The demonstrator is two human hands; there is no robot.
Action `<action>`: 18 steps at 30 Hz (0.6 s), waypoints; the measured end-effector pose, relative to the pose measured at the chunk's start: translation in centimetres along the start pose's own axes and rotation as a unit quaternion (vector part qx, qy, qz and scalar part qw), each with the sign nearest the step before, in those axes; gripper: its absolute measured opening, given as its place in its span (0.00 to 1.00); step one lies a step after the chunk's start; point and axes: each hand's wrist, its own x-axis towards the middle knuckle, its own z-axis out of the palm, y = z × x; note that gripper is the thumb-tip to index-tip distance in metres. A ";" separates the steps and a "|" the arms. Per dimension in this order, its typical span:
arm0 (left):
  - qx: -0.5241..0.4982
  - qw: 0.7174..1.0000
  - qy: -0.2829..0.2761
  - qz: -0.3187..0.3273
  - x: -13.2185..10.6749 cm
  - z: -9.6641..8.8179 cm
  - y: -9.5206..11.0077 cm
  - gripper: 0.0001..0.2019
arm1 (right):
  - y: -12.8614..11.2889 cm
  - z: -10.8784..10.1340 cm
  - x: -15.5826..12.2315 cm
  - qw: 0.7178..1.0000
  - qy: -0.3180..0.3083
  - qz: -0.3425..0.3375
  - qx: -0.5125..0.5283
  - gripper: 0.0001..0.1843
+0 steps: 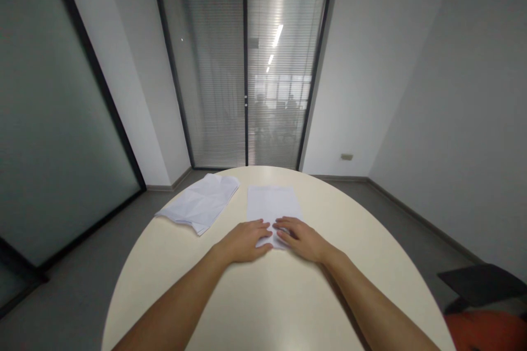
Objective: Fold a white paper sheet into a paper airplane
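Observation:
A white sheet of paper (272, 204) lies flat in the middle of the round cream table (362, 241). My left hand (246, 240) rests on the sheet's near left corner, fingers stretched out flat and pointing right. My right hand (301, 238) lies on the near right part of the sheet, fingers flat and pointing left. The fingertips of both hands almost meet over the paper's near edge. Neither hand grips anything.
A loose pile of crumpled or folded white sheets (201, 204) lies on the table's far left. Beyond the table stands a glass sliding door with blinds (246, 77). A dark chair (481, 285) and something orange (486, 332) are at the lower right.

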 end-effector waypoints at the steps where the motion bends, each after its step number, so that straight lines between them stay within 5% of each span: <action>1: -0.001 1.000 0.001 -0.009 0.0 0.0 -0.1 0.19 | -0.2 -0.2 -0.2 1.000 -0.019 -0.010 0.010 0.28; 5: -0.012 0.999 -0.002 -0.031 -0.1 -0.3 -0.3 0.19 | -0.4 -0.7 -0.7 0.998 -0.053 -0.020 0.023 0.32; 12: -0.044 0.998 -0.019 -0.036 -0.5 -0.8 -0.3 0.24 | -0.2 -1.6 -0.7 0.997 -0.029 0.011 0.077 0.25; 18: -0.136 0.988 0.025 -0.062 -0.5 -0.6 -1.3 0.21 | -0.4 -2.3 -0.9 0.993 -0.035 0.033 0.112 0.26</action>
